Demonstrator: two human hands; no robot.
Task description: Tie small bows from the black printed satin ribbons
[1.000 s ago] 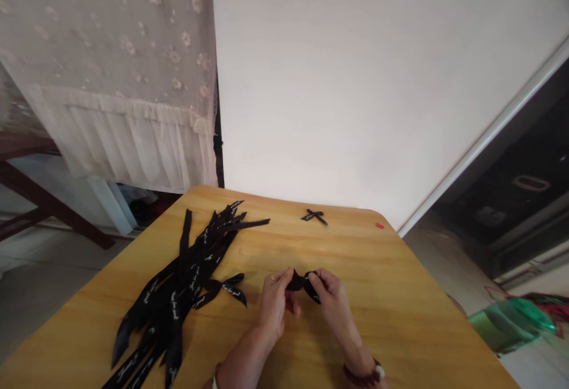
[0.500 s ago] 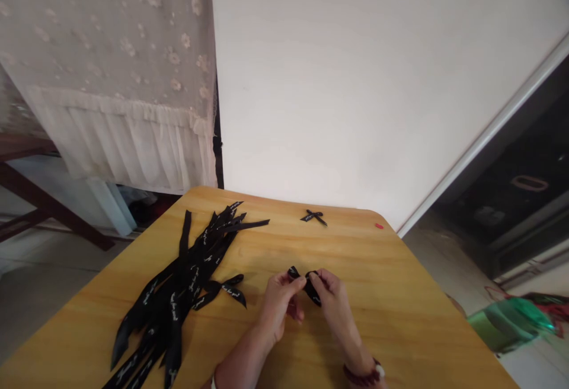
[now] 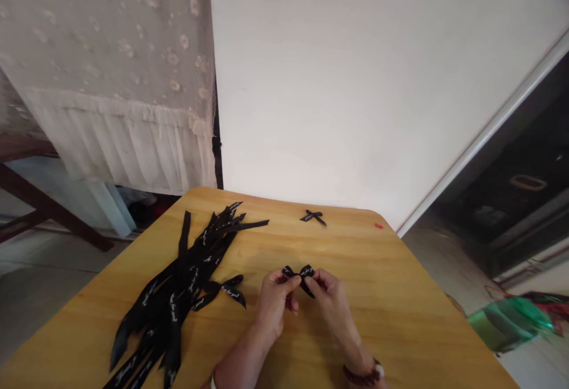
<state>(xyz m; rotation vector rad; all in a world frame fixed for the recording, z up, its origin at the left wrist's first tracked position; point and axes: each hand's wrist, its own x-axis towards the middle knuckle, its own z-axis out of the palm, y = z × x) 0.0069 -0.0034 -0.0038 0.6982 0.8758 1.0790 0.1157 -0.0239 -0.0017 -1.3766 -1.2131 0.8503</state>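
Observation:
Between my hands is a black ribbon bow (image 3: pixel 303 274) with white lettering, its two loops spread and a tail hanging below. My left hand (image 3: pixel 276 294) pinches the bow's left loop between thumb and fingers. On the other side, my right hand (image 3: pixel 328 291) grips the right loop, thumb in front. To the left lies a pile of black printed ribbons (image 3: pixel 191 276), with a looped piece of ribbon (image 3: pixel 229 290) sticking out at its right side. A finished-looking small bow (image 3: pixel 313 217) rests near the table's far edge.
The wooden table (image 3: pixel 355 312) meets a white panel (image 3: pixel 311 80) at the back. A small red piece (image 3: pixel 378 226) lies near the far right corner. Beyond the right edge is a green translucent container (image 3: pixel 511 321); a lace curtain (image 3: pixel 124 80) hangs at the back left.
The bow in my hands has opened out, so both loops and the lettering on the right one now show. My right hand has shifted slightly left and its fingers have changed their hold.

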